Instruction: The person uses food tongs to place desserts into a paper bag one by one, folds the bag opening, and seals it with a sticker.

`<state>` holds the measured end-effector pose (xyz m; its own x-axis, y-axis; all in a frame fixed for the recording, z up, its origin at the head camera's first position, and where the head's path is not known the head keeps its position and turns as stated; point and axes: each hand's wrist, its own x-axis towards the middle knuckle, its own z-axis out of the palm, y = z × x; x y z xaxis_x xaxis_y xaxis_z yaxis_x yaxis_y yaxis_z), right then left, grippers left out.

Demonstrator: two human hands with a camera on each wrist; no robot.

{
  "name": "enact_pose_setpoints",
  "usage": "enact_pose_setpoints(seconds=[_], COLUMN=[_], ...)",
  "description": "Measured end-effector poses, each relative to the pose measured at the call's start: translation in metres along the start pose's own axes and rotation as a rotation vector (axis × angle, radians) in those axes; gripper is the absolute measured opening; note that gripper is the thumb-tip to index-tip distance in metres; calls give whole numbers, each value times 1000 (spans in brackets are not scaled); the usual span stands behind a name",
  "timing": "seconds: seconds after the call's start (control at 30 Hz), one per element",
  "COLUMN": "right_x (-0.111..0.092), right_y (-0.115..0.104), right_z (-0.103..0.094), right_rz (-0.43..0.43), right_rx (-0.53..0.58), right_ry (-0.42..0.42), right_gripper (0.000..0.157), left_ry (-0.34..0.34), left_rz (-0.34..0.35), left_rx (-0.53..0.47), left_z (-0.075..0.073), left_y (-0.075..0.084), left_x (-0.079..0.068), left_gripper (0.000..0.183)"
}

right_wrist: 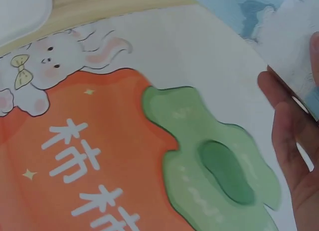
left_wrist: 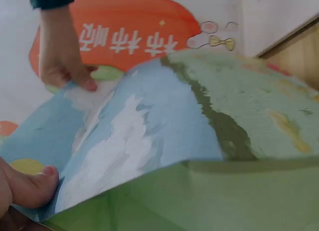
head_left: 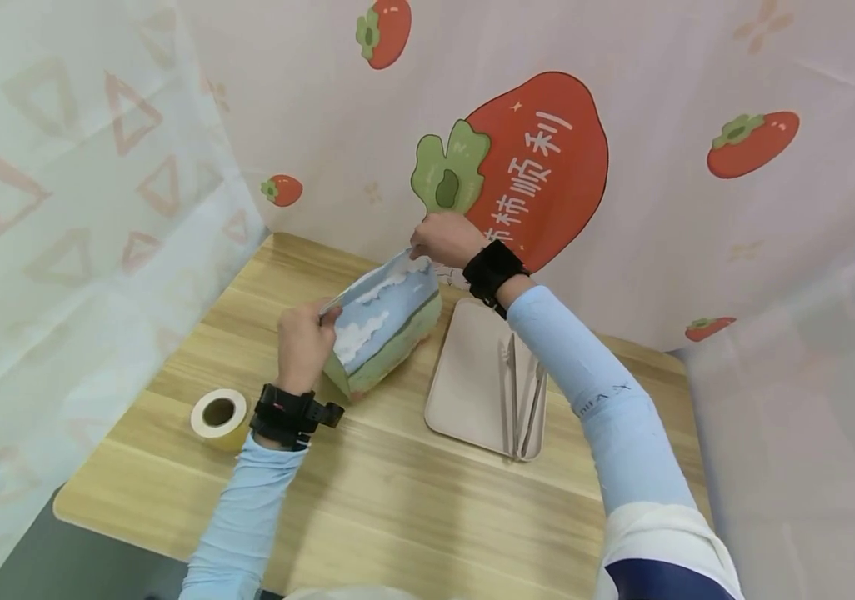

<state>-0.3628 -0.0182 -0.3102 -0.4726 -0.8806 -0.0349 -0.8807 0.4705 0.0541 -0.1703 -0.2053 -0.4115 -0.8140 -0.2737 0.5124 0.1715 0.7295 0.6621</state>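
Observation:
A paper bag point(head_left: 381, 323), painted with blue sky, white clouds and a green meadow, leans over the wooden table in the head view. My left hand point(head_left: 304, 346) pinches the near left end of its top edge. At the far end of that edge, my right hand point(head_left: 448, 239) holds the paper between thumb and fingers. The left wrist view shows the bag's plain green side point(left_wrist: 199, 196) and a yellow round spot point(left_wrist: 27, 166) beside my left thumb. In the right wrist view, my right fingers point(right_wrist: 286, 126) grip the cloud-painted edge.
A roll of tape point(head_left: 219, 414) stands left of my left wrist. Right of the bag, a beige tray point(head_left: 465, 400) holds long slim utensils point(head_left: 528, 408). A printed wall sheet point(head_left: 337, 125) hangs close behind the table point(head_left: 397, 500).

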Motion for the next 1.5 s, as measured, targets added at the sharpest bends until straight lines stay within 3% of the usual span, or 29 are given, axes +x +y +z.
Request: enact_pose_setpoints(seconds=[0.27, 0.33, 0.5, 0.67, 0.73, 0.93, 1.07, 1.23, 1.4, 1.43, 1.5], right_x=[-68, -89, -149, -206, -227, -276, -291, -299, -309, -312, -317], right_y=[-30, -38, -62, -87, -95, -117, -124, -126, -128, -127, -127], right_z=[-38, -42, -37, -15, -6, 19, 32, 49, 66, 69, 78], right_rz=[70, 91, 143, 183, 215, 315, 348, 389, 427, 425, 404], right_rx=[72, 84, 135, 159, 156, 127, 126, 161, 307, 340, 385], right_ry=[231, 284, 387, 431, 419, 332, 307, 330, 399, 413, 435], right_gripper=[31, 33, 27, 31, 40, 43, 33, 27, 7, 8, 25], left_ry=[-7, -50, -231, -398, -457, -610, -627, -664, -683, -691, -711], left_rz=[125, 158, 228, 285, 303, 317, 321, 297, 319, 328, 349], left_rx=[-81, -112, -199, -283, -308, -348, -370, -400, -394, -393, -393], left_z=[-47, -54, -59, -45, -37, -8, 7, 19, 26, 27, 27], left_y=[21, 27, 43, 54, 58, 62, 60, 56, 51, 49, 47], left_x=[22, 25, 21, 0, -10, -43, -57, -62, -62, -61, -60], left_gripper=[8, 5, 10, 14, 17, 19, 22, 26, 31, 32, 33])
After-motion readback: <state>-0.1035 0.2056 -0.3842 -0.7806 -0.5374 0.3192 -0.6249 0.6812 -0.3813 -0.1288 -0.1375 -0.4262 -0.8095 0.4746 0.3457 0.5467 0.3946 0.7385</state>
